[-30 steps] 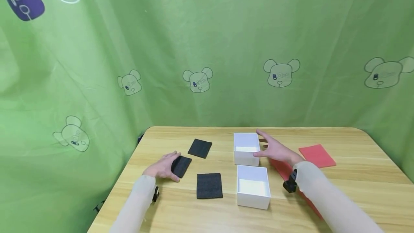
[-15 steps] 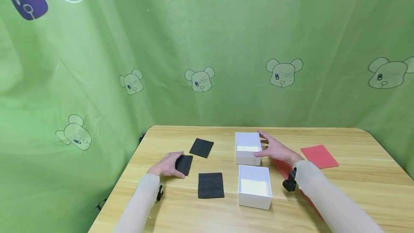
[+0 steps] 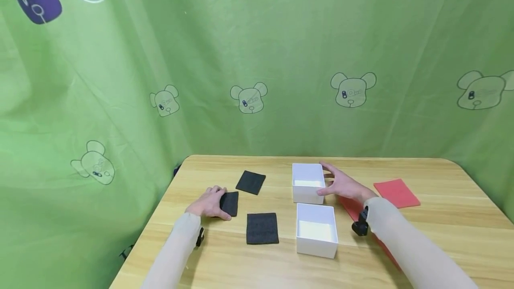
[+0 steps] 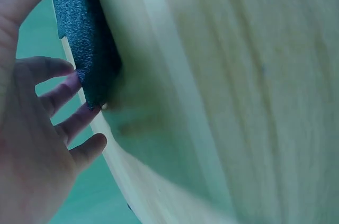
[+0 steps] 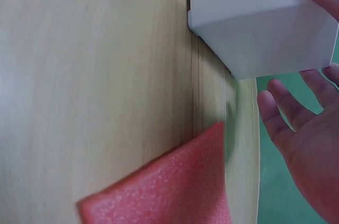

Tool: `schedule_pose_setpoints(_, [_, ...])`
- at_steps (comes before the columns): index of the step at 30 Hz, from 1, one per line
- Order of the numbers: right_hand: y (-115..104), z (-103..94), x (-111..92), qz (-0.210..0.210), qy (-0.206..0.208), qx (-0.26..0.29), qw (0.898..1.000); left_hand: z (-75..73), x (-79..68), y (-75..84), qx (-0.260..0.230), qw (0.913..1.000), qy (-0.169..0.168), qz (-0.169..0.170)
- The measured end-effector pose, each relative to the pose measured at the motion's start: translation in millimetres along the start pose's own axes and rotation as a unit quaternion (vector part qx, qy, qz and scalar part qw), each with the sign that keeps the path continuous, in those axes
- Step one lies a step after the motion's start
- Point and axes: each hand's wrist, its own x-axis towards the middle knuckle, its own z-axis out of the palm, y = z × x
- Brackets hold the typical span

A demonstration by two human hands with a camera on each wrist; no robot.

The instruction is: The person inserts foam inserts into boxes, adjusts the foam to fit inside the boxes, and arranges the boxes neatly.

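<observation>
In the head view my left hand (image 3: 209,202) grips a black foam square (image 3: 229,204) on the table, thumb at its near side and fingers at its far side. The left wrist view shows fingertips right at the edge of this black foam square (image 4: 87,44). My right hand (image 3: 344,186) spans the right end of the rear white box (image 3: 307,194), with its thumb near the front corner and fingers behind. That white box (image 5: 265,38) fills the upper right of the right wrist view. A second open-topped white box (image 3: 316,248) stands just in front of it.
Two more black foam squares lie near the left hand, one farther back (image 3: 250,182) and one nearer (image 3: 262,228). A red square (image 3: 396,192) rests at the right. Other red foam (image 3: 350,208) lies partly under the right forearm. A green curtain (image 3: 281,57) hangs behind the table.
The black foam square under my left hand has turned slightly, its right edge now nearly straight front to back. My left hand has shifted a little rightward. The right hand stays at the box.
</observation>
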Motion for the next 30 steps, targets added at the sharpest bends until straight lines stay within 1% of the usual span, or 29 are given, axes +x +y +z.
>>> schedule_pose_setpoints(4, [1,-0.9,1,-0.005,-0.002,0.007,1.000,1.3,-1.0,1.5,-0.012,0.9999,0.003,0.009])
schedule_pose_setpoints(8, [1,-0.8,1,-0.005,-0.004,0.013,1.000,2.5,-1.3,2.5,-0.013,0.9997,0.006,0.020])
schedule_pose_setpoints(11, [1,-1.2,1,-0.006,-0.004,0.020,1.000,0.2,-1.6,5.3,-0.005,0.9999,0.003,0.015])
schedule_pose_setpoints(16, [0,-2.5,2,-0.004,-0.004,0.026,1.000,-1.5,-2.2,9.8,0.023,0.9997,0.001,0.001])
schedule_pose_setpoints(20, [0,-3.0,2,-0.004,-0.001,0.023,1.000,1.0,-2.7,10.4,0.033,0.9994,0.011,-0.007])
schedule_pose_setpoints(23, [1,-2.4,2,-0.006,-0.001,0.024,1.000,3.9,-3.1,8.9,0.023,0.9994,0.022,-0.012])
schedule_pose_setpoints(27, [1,-0.9,1,-0.006,-0.005,0.029,1.000,4.2,-4.5,6.9,-0.019,0.9989,0.038,-0.019])
schedule_pose_setpoints(30, [1,-0.3,0,-0.004,-0.005,0.031,0.999,-0.8,-5.0,6.7,-0.055,0.9969,0.053,-0.021])
